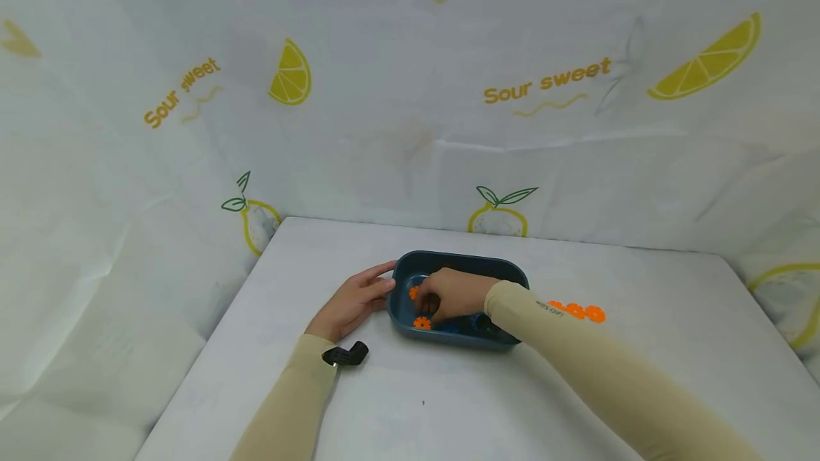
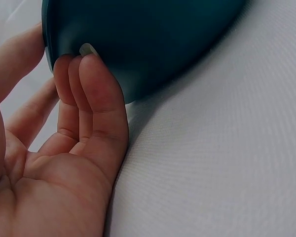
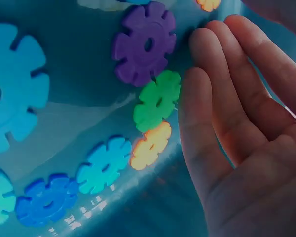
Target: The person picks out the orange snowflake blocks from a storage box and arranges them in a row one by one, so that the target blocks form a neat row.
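Observation:
A dark teal oblong plastic tub stands on the table with notched interlocking discs inside. My left hand is at its left end, fingertips against the outer wall and rim. My right hand reaches down into the tub, its fingers bent toward the floor near an orange disc. In the right wrist view, the fingers lie beside a green disc and a purple disc. Light blue and darker blue discs lie farther left. Nothing shows between the right fingers; the thumb tip is out of sight.
Several orange discs lie in a row on the white table right of the tub, partly behind the right sleeve. A black band is on the left wrist. A white cloth printed with lemons hangs behind the table.

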Tool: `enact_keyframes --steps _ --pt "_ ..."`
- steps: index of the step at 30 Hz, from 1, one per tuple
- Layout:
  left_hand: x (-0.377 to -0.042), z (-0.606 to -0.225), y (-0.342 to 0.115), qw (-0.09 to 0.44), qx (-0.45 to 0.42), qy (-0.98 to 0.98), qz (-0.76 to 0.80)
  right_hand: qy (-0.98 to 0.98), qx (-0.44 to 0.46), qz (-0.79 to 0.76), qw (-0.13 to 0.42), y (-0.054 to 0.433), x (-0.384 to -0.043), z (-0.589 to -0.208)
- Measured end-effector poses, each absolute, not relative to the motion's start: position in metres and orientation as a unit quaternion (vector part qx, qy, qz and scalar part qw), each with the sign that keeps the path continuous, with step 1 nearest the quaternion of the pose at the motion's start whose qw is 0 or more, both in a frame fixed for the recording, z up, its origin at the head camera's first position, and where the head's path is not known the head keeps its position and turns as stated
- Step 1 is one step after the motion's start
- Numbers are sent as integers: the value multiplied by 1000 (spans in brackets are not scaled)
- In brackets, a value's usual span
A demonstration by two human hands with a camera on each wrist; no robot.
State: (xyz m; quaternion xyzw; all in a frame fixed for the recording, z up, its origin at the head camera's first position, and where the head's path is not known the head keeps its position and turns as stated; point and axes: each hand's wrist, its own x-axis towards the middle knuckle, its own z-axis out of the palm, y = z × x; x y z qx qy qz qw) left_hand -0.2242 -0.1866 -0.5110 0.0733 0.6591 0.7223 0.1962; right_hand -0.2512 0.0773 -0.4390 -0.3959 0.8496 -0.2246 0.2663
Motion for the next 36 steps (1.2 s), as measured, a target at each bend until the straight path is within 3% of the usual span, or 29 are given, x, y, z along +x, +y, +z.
enact_keyframes --steps 13,36 --pt "-225 -510 -188 202 69 651 729 856 -439 -169 216 61 -249 -451" --pt "-226 -511 -186 207 66 655 723 867 -400 -209 211 86 -256 -431"
